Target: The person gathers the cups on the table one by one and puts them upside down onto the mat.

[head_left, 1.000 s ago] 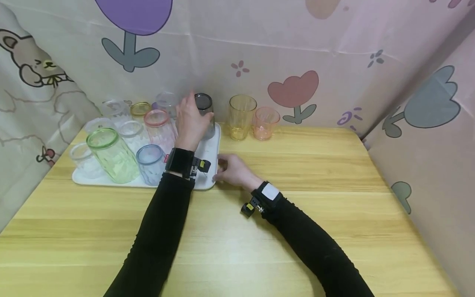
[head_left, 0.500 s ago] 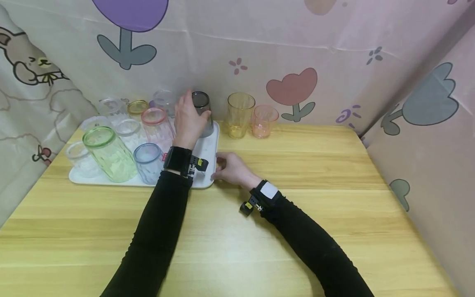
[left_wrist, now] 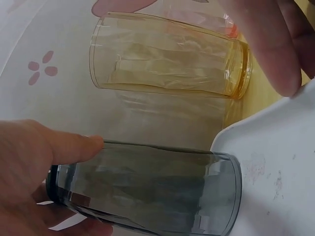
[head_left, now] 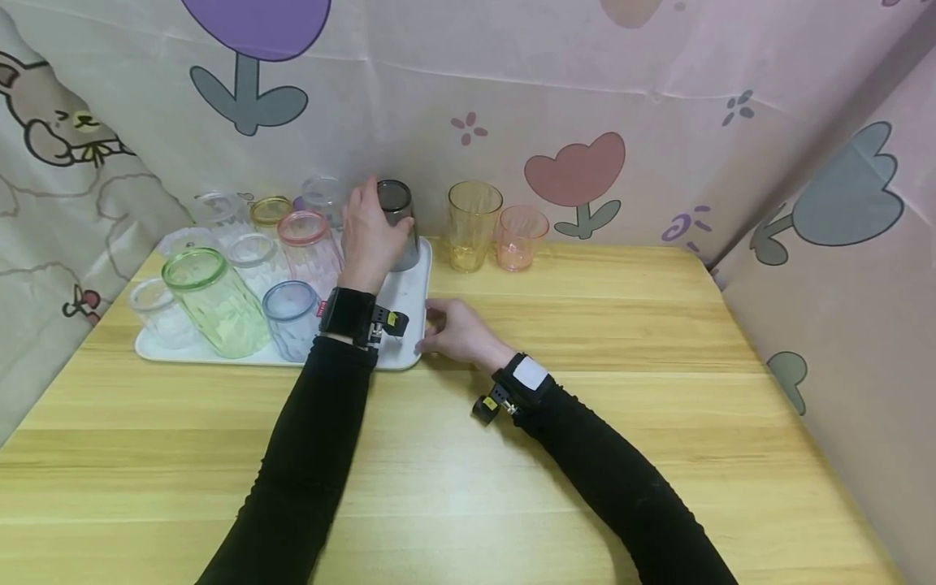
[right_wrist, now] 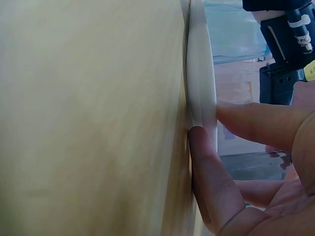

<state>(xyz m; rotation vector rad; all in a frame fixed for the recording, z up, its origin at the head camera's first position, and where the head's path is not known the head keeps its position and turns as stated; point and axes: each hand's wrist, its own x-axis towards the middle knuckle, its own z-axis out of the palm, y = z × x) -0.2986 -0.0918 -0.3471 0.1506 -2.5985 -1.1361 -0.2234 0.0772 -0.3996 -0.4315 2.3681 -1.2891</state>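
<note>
A dark grey glass [head_left: 405, 248] stands upside down at the right back of the white tray [head_left: 408, 302]. My left hand [head_left: 373, 237] grips it near its thick base, with the thumb on the near side; the left wrist view shows the rim of this grey glass [left_wrist: 162, 187] down at the tray. At the tray's right edge my right hand [head_left: 461, 331] pinches the rim. In the right wrist view the thumb [right_wrist: 261, 123] lies over the tray's edge [right_wrist: 202, 73], and fingers [right_wrist: 211, 172] press from the outer side and below.
Several upturned glasses crowd the tray's left side, among them a green glass [head_left: 219, 309], a blue glass [head_left: 291, 325] and a pink glass [head_left: 310, 252]. An upright amber glass [head_left: 471, 231] and a small orange-pink glass [head_left: 521, 240] stand right of the tray, near the patterned curtain [head_left: 439, 73].
The whole head view has shifted slightly. Both hands keep their places, the left on the grey glass and the right on the tray's edge.
</note>
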